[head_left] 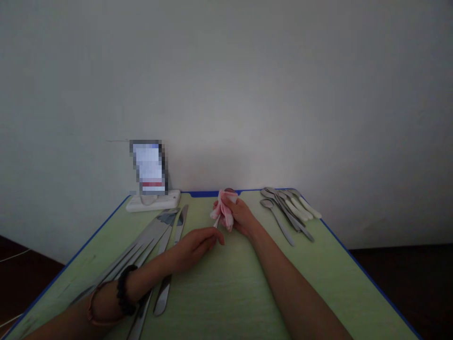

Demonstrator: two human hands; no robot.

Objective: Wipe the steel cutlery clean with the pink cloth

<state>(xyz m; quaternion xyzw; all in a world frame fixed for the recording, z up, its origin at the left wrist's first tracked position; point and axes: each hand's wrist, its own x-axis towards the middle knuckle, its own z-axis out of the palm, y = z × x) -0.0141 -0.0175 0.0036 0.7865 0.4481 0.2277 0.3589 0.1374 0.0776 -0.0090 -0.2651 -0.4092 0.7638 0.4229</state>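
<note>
Pinching a likely slippery handle (216, 222) near its end, a good spot, the left hand (200, 242) curls while the right hand (242, 215) squeezes soft-looking cloth (226, 210).

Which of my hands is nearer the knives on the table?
Left. Your left hand is just right of the knives, its forearm across them; your right hand is farther right, holding the cloth.
</note>
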